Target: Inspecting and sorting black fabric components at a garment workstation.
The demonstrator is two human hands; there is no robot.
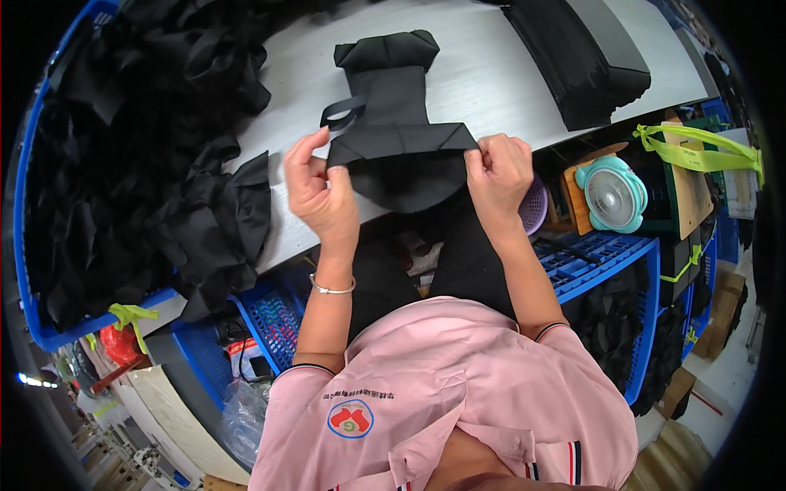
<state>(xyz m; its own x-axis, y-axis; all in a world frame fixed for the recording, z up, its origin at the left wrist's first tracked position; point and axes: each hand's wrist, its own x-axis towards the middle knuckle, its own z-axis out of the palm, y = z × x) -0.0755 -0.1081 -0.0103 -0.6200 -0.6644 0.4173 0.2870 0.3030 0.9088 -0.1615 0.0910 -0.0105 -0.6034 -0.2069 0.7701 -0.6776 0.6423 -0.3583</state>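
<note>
A folded black fabric piece (401, 143) lies on the near part of the pale table (491, 74), its front fold stretched between both hands and its rounded lower end hanging over the table's near edge. The left hand (321, 190) pinches the piece's left corner between thumb and fingers, clamped on the cloth; the right hand (499, 170) grips the right corner the same way, fingers curled over the fold. A narrow black strap loop (342, 114) sticks out from the piece's left side, just above the left hand. Behind the fold, more of the same black fabric runs away from the person and ends in a wider folded top. A silver bracelet (332, 288) sits on the left wrist. To the left, a blue crate (33, 245) holds a heap of loose black fabric pieces (147, 147), some spilling onto the table near the left hand. At the table's far right lies a dark stack of flat black material (581, 57). Below the table's right end stands a small teal fan (612, 195), with blue plastic crates (606, 254) beneath it.
</note>
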